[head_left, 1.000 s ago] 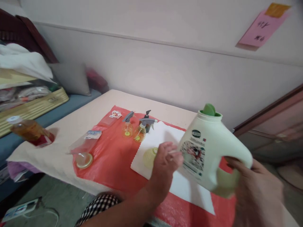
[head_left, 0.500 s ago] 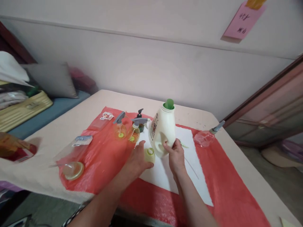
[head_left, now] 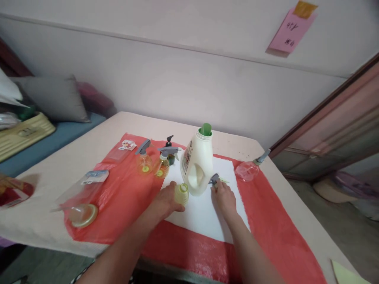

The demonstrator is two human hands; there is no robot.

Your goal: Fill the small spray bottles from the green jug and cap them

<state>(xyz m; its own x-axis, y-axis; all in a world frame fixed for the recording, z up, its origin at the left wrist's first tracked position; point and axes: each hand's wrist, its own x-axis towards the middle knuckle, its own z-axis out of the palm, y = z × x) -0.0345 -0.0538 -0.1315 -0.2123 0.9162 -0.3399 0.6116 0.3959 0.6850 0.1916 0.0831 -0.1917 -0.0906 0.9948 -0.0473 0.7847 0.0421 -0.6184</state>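
My left hand (head_left: 166, 200) is closed round a small translucent yellow-green bottle (head_left: 181, 196), its open mouth facing up, standing on the white sheet (head_left: 199, 221). Right of it, a large cream detergent jug (head_left: 204, 154) stands upright and uncapped, with a green piece (head_left: 205, 129) in its neck. Beside the jug's base, my right hand (head_left: 225, 200) has its fingers closed on a grey spray trigger head (head_left: 214, 179); part of the head is hidden by the fingers.
Two orange spray bottles (head_left: 144, 163) and a dark pump bottle (head_left: 168, 144) stand behind left. A pink spray bottle (head_left: 248, 171) lies at right on the red plastic sheet (head_left: 275, 221). Plastic packets (head_left: 95, 177) and a round lid-like item (head_left: 83, 215) lie at left.
My right hand has let go of the jug, which now stands on the sheet, and has moved to the grey spray head. My left hand stays at the small bottle.
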